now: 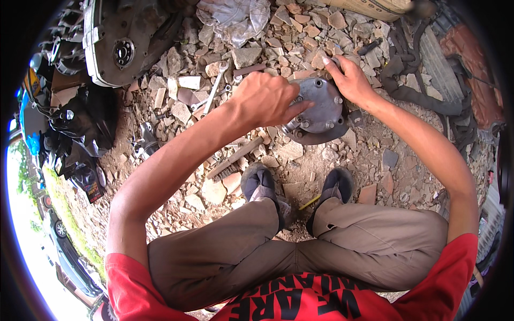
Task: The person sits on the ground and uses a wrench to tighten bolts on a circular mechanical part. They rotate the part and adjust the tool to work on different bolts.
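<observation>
A round grey metal pump-like housing (324, 104) with a flat cover and several bolts around its rim rests on the rubble ahead of my feet. My left hand (265, 99) is closed at the cover's left side. Its thumb and forefinger pinch at a bolt (300, 99) there; the other fingers are curled under, partly hidden. Around the far right edge of the housing, my right hand (349, 80) is wrapped, thumb uppermost and fingers mostly hidden behind. Two combination spanners (215, 88) lie just beyond my left wrist.
Broken tile and stone cover the ground. A wire brush (235, 158) lies before my left shoe. Far left stands a large engine casing (120, 45), with black plastic bags (85, 117) nearer. A clear plastic bag (235, 18) lies beyond; dark rubber hose (423, 96) is at right.
</observation>
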`<act>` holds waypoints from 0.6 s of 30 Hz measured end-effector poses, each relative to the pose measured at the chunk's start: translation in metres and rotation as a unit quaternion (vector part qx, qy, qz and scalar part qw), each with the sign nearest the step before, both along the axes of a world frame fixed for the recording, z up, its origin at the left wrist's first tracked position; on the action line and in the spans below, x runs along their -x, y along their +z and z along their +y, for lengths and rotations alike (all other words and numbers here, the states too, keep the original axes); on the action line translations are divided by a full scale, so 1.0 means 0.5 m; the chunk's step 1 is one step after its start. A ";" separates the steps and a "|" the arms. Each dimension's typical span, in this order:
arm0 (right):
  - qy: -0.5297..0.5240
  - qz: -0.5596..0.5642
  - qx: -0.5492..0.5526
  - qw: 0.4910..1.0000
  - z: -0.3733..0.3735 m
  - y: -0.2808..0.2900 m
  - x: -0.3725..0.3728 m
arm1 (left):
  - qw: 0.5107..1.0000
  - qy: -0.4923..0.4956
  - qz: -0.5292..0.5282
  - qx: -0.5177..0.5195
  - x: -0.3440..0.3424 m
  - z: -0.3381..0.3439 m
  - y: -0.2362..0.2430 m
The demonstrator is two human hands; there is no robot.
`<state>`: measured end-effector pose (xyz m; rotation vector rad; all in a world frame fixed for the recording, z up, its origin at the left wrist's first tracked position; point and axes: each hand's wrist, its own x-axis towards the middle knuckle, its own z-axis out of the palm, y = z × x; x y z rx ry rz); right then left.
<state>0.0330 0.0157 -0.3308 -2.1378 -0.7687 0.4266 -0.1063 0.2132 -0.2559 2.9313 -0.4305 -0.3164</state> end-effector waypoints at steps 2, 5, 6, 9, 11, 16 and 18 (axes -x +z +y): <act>-0.001 -0.017 -0.027 0.999 0.000 -0.006 0.003 | 0.997 -0.035 -0.059 0.038 0.003 0.007 -0.009; -0.002 0.006 0.027 1.000 0.008 0.007 0.002 | 0.987 -0.087 -0.101 0.091 0.004 0.021 -0.020; -0.002 0.011 0.028 1.000 0.006 0.006 0.001 | 0.992 -0.082 -0.071 0.069 0.000 0.017 -0.016; -0.004 0.022 0.023 0.999 0.002 0.006 0.000 | 0.998 -0.040 0.043 -0.005 -0.013 -0.003 0.014; -0.008 0.024 0.010 1.000 0.002 0.010 0.004 | 0.999 -0.031 0.034 0.000 -0.011 -0.003 0.017; -0.011 0.006 0.011 1.000 0.002 -0.003 -0.001 | 0.998 -0.021 0.065 -0.011 -0.012 0.006 0.011; -0.013 0.007 0.008 1.000 0.003 -0.005 0.000 | 0.993 -0.001 0.113 -0.035 -0.020 -0.005 0.031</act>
